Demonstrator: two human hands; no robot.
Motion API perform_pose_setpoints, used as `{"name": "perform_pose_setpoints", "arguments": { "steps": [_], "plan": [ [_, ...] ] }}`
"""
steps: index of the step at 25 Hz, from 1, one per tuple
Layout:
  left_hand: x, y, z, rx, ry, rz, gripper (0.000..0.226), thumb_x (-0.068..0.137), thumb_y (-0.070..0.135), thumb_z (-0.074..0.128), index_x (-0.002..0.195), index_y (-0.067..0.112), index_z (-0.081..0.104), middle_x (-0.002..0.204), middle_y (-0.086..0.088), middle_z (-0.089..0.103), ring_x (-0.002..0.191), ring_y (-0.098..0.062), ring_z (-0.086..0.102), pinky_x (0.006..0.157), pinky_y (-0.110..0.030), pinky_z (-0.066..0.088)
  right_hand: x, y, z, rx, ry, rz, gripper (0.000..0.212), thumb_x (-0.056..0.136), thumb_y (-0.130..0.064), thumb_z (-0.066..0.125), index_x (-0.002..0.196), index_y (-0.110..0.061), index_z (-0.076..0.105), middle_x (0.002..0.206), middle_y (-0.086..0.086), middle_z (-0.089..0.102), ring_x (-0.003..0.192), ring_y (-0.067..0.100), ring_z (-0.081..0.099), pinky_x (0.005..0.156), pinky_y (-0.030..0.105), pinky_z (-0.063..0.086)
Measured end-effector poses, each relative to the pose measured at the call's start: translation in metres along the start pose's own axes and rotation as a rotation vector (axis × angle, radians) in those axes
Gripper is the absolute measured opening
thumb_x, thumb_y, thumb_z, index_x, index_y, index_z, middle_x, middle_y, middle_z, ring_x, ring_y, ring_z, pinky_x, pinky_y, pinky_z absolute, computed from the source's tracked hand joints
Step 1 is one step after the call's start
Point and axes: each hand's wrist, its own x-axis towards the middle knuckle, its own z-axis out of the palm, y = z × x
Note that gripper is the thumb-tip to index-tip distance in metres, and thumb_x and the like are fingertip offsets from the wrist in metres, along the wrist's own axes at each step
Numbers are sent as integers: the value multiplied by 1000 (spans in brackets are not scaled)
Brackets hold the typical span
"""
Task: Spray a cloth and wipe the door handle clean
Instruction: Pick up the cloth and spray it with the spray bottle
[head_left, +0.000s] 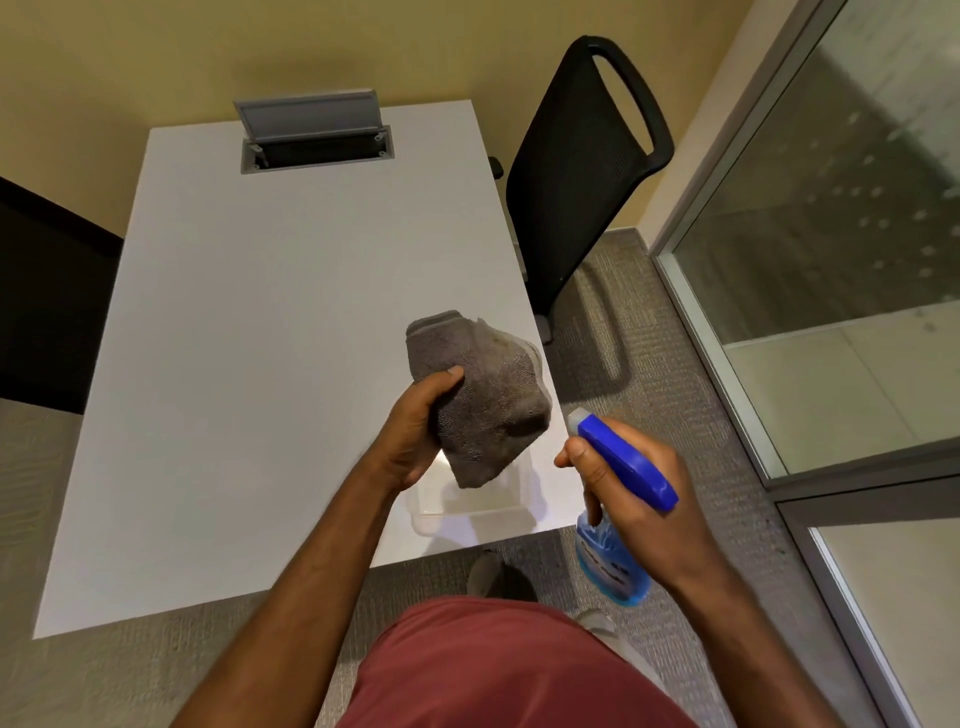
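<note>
Head view: I see a white table (234, 338) with an open cable box (317, 143) at its far end, a clear tub (467, 512) near its front corner, and a black chair (576, 171) beside it. A glass wall (841, 234) stands on the right. My left hand (415, 436) squeezes the grey cloth (488, 395) above the tub. My right hand (639, 514) grips the blue spray bottle (615, 530), nozzle pointing at the cloth, close but not touching.
</note>
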Motion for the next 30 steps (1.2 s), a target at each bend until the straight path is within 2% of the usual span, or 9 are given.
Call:
{"name": "perform_pose_setpoints", "arguments": {
  "steps": [3, 7, 11, 13, 16, 23, 25, 28, 30],
  "plan": [
    [6, 4, 5, 66, 15, 19, 47, 81, 32, 67, 126, 19, 65, 107, 5, 81, 100, -12, 77, 80, -26, 61, 1, -3, 5, -72, 4, -19, 48, 94, -54, 62, 79, -9, 65, 63, 4, 58, 57, 26, 59, 59, 46, 50],
    [10, 6, 7, 16, 25, 11, 48, 80, 27, 68, 126, 16, 67, 111, 0, 81, 103, -17, 77, 85, -31, 63, 4, -9, 8, -146, 19, -71, 41, 97, -51, 62, 72, -19, 57, 66, -3, 55, 60, 18, 54, 57, 36, 46],
    [11, 5, 10, -76, 45, -39, 66, 82, 18, 76, 143, 0, 59, 127, -15, 73, 119, -32, 68, 114, -52, 52, 8, -12, 12, -185, 45, -73, 46, 98, -51, 63, 70, -17, 50, 65, -2, 48, 57, 19, 49, 55, 36, 43],
    [13, 4, 12, -110, 54, -65, 72, 74, 11, 73, 142, -5, 57, 129, -21, 67, 121, -38, 62, 121, -57, 44, 11, -14, 13, -208, 54, -78, 45, 99, -52, 62, 69, -20, 49, 65, -2, 48, 57, 17, 49, 54, 33, 42],
    [14, 5, 15, -134, 43, -72, 67, 67, 9, 58, 134, -2, 57, 124, -21, 65, 115, -38, 61, 110, -52, 51, 14, -19, 15, -252, 41, -111, 45, 99, -54, 59, 68, -24, 47, 65, -4, 48, 58, 17, 49, 55, 25, 38],
    [11, 6, 22, -159, 10, -70, 62, 61, 4, 51, 122, -1, 55, 109, -15, 68, 100, -31, 65, 89, -39, 58, 15, -22, 17, -337, 21, -166, 43, 99, -53, 59, 64, -40, 39, 62, -10, 48, 54, 13, 48, 54, 14, 30],
    [10, 7, 23, -171, 3, -69, 63, 60, 3, 50, 122, 0, 55, 111, -16, 68, 102, -32, 64, 95, -43, 55, 14, -19, 14, -317, 20, -164, 41, 99, -53, 60, 66, -36, 43, 63, -9, 49, 55, 14, 49, 54, 16, 33],
    [11, 8, 22, -177, 9, -76, 63, 60, 4, 50, 123, 0, 55, 114, -16, 68, 107, -35, 64, 105, -49, 51, 12, -14, 7, -228, 56, -105, 41, 100, -52, 61, 71, -22, 53, 64, -3, 51, 55, 17, 50, 53, 34, 42],
    [11, 9, 21, -196, 9, -81, 66, 59, 4, 50, 125, 0, 54, 119, -17, 66, 110, -37, 62, 112, -53, 48, 11, -11, 1, -211, 94, -73, 45, 99, -51, 61, 71, -17, 53, 62, -1, 51, 54, 18, 49, 53, 39, 43]
  ]
}}
